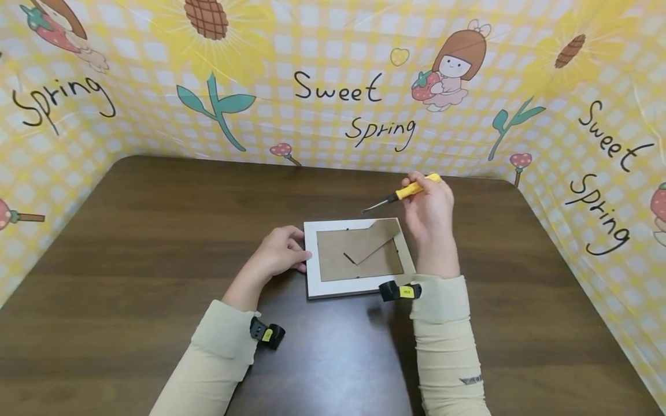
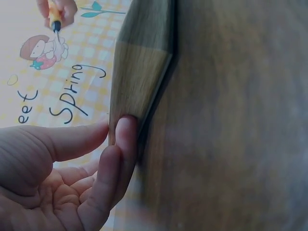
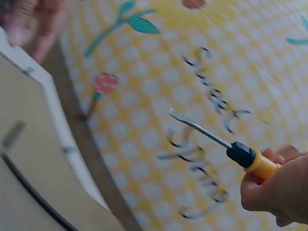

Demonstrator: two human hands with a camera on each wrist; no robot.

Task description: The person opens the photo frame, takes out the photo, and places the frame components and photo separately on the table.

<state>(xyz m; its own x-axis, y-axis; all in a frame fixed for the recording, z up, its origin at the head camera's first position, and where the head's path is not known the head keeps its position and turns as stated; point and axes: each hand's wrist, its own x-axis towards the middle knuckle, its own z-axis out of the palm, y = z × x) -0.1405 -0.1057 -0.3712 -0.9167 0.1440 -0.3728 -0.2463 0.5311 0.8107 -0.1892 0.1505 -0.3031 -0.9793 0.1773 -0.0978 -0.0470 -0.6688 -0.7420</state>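
Note:
A picture frame [image 1: 313, 271] lies back side up on the table, with a white border, a brown backing board [image 1: 333, 248] and a stand flap on it. Small dark tabs show along the inner edge. My left hand [image 1: 278, 251] pinches its left side, thumb on the upper face and fingers against the wooden edge [image 2: 139, 67]. Above the frame's far right corner, my right hand [image 1: 430, 214] grips a screwdriver [image 1: 411, 189] by its yellow handle. The flat, slightly bent metal tip [image 3: 179, 115] points left and touches nothing.
The dark wooden table [image 1: 156, 248] reaches out around the frame on all sides. A yellow checked cloth [image 1: 333, 40] with printed flowers and lettering hangs behind it and along both sides. Each wrist wears a small black camera [image 1: 267, 334].

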